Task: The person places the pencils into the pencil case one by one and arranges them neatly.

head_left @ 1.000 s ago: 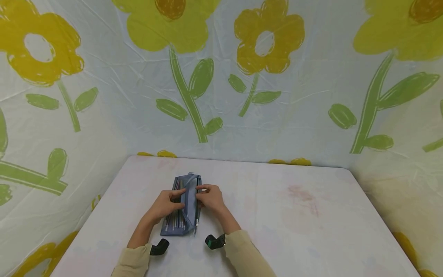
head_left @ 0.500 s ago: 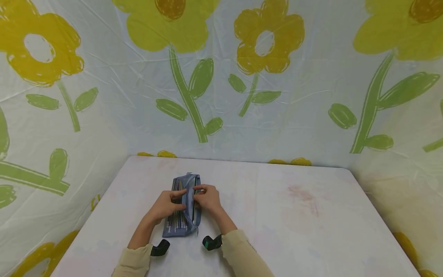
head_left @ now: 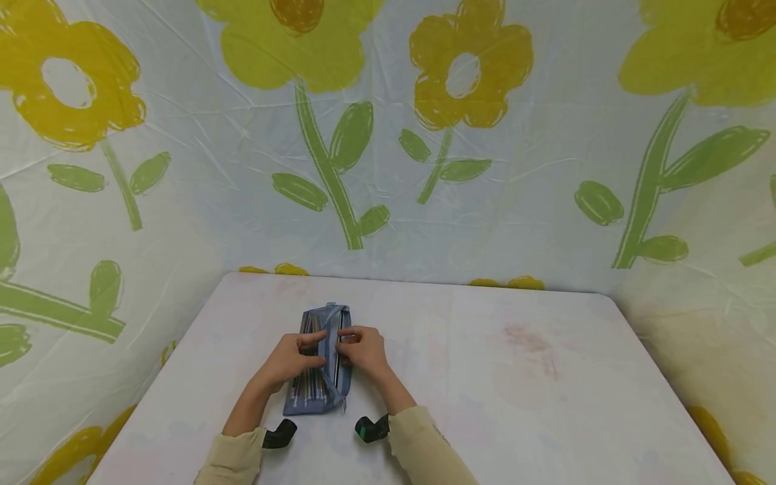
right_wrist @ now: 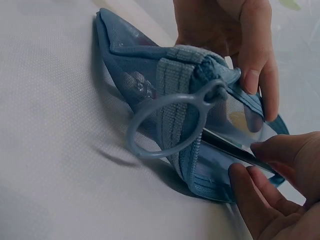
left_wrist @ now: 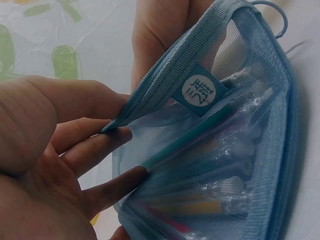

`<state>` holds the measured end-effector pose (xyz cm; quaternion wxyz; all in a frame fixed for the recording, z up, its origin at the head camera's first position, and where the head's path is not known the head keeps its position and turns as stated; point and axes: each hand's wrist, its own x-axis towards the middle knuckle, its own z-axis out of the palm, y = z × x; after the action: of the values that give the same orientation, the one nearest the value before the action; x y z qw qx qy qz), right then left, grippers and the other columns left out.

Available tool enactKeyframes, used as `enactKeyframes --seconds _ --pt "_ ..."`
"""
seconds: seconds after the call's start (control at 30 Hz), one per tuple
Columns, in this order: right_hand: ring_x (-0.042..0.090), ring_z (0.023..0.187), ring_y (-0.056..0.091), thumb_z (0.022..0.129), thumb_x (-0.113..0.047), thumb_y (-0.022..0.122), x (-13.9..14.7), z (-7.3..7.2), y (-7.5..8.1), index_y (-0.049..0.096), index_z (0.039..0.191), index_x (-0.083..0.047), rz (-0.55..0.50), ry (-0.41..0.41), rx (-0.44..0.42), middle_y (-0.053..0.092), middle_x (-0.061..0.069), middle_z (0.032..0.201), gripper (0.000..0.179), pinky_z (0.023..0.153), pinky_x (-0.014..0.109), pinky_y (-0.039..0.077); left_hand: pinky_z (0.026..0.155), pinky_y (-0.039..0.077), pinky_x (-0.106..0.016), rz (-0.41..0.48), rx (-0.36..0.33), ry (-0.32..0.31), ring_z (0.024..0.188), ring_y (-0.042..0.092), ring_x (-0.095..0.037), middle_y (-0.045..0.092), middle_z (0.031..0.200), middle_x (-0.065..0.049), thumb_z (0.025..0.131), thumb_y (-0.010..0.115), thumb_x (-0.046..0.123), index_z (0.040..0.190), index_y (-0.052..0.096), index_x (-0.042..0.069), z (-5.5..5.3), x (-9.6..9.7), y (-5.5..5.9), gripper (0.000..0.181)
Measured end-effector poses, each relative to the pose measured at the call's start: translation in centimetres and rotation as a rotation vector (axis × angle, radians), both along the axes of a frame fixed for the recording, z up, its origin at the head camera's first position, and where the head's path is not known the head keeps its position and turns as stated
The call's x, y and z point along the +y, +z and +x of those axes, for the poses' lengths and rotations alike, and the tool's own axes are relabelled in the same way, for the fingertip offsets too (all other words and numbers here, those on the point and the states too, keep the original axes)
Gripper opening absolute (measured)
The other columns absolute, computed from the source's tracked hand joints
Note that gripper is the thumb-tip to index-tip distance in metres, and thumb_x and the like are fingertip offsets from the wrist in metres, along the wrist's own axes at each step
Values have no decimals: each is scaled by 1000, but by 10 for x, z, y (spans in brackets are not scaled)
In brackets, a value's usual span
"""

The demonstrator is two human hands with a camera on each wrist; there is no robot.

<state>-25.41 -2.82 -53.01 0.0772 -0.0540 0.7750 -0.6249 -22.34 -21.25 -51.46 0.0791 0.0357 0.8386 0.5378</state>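
Observation:
A blue mesh zip pencil case (head_left: 305,407) lies on the table with its long zip opening parted. Through the mesh show several pencils or pens (left_wrist: 200,207), some with clear caps. My left hand (head_left: 285,360) pinches the zipped edge between thumb and fingers, lifting it, while other fingertips touch the mesh. On the opposite side, my right hand (head_left: 366,349) pinches a slim dark pen or pencil (right_wrist: 232,149) that lies inside the opening. A round white label (left_wrist: 198,91) and a blue pull ring (right_wrist: 150,154) are on the case. The dark stick's far end is hidden.
The white table (head_left: 485,377) extends to the right, with a faint reddish stain (head_left: 530,340). Flower-printed sheeting (head_left: 521,222) hangs behind and at the sides. Black wrist cameras (head_left: 280,434) jut out below both hands.
A pencil-like stick that stuck out past the case's near right edge now lies inside the opening. My right hand has shifted slightly left; the left hand has barely moved.

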Motion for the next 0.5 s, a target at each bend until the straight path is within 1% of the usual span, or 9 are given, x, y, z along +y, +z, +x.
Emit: enactKeyframes --seconds 0.1,0.2,0.3,0.4,0.5 --pt "22 63 68 82 2 71 -1 2 1 70 111 3 -37 -19 -2 71 11 84 29 57 36 56 93 46 -46 11 -3 1 126 49 -34 56 136 -11 82 75 3 134 60 7 0 0 0 55" --pt "22 65 68 83 3 68 -1 2 1 69 112 4 -51 -41 -5 70 12 86 29 59 37 56 95 45 -47 18 -6 -5 127 47 -35 54 137 -12 82 75 3 135 59 7 0 0 2 56" --pt "19 64 66 84 2 64 0 2 1 70 113 2 -16 -51 15 70 10 87 30 58 34 56 95 44 -49 32 1 -12 127 47 -36 54 138 -13 82 75 3 135 59 6 1 1 3 55" --pt "16 61 64 84 2 61 1 2 0 72 113 -1 24 -49 29 69 9 85 31 54 31 55 94 46 -48 53 -3 -21 124 50 -36 54 137 -14 83 75 3 136 57 4 1 1 5 56" --pt "15 59 61 85 1 60 2 3 0 73 112 -2 34 -41 33 69 8 83 30 52 30 53 92 47 -46 74 0 -46 121 53 -36 53 137 -17 83 75 3 137 55 2 1 1 6 57"
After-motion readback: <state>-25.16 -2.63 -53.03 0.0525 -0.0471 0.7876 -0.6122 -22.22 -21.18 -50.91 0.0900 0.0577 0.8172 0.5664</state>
